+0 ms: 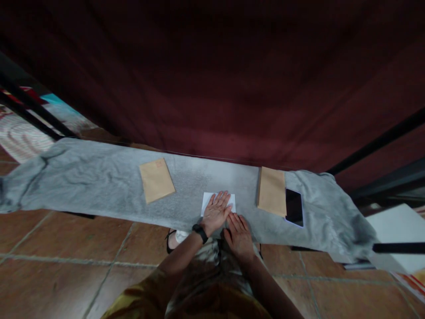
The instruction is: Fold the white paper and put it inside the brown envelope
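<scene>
A small white sheet of paper (207, 200) lies near the front edge of a grey cloth-covered surface. My left hand (216, 212) rests flat on it with the fingers stretched out, hiding most of its middle. Just beside, my right hand (239, 234) lies flat with its fingers together, the tips close to the paper's lower right corner and the left hand. Whether the right fingertips touch the paper I cannot tell. A single brown envelope (157, 180) lies to the left. On the right is a thicker stack of brown envelopes (272, 190).
A dark phone (294, 207) lies against the right side of the stack. The grey cloth (99, 177) is wrinkled at both ends. Behind it hangs a dark red curtain (212, 110). Black bars (378, 144) stand at both sides, and a white panel (398, 230) is at far right.
</scene>
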Available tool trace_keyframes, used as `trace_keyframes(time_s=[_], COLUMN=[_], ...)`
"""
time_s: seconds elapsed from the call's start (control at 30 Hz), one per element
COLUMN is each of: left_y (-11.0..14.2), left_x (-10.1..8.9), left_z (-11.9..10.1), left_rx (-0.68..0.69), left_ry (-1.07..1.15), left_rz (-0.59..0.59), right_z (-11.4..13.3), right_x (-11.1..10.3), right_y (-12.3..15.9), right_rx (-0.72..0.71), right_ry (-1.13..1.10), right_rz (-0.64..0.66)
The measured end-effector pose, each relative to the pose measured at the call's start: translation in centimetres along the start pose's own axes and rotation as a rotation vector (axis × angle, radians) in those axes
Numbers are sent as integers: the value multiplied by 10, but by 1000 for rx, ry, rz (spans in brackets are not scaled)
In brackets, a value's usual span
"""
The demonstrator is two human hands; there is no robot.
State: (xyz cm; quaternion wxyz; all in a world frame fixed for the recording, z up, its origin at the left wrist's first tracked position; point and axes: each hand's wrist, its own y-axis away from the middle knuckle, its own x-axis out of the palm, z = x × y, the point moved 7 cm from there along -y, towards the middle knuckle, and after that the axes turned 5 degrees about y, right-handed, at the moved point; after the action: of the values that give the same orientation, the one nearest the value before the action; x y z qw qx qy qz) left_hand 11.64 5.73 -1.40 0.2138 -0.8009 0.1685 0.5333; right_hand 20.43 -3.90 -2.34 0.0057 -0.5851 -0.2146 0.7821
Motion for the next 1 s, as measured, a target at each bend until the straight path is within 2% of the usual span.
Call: trace_keyframes(time_s=[0.27, 0.67, 1.0], left_y=[26, 30, 29], left_x=[-18, -17, -18], left_z=[34, 37, 37], left_rx=[-153, -127, -126], left_ry=[-78, -111, -93], left_rz=[-47, -63, -44], right_z=[-3, -54, -82], right_x=[-5, 8, 12], right_y=[-7, -68, -92], right_rx=[2, 44, 64], right_ry=[-51, 54, 82], right_rz=[34, 82, 95])
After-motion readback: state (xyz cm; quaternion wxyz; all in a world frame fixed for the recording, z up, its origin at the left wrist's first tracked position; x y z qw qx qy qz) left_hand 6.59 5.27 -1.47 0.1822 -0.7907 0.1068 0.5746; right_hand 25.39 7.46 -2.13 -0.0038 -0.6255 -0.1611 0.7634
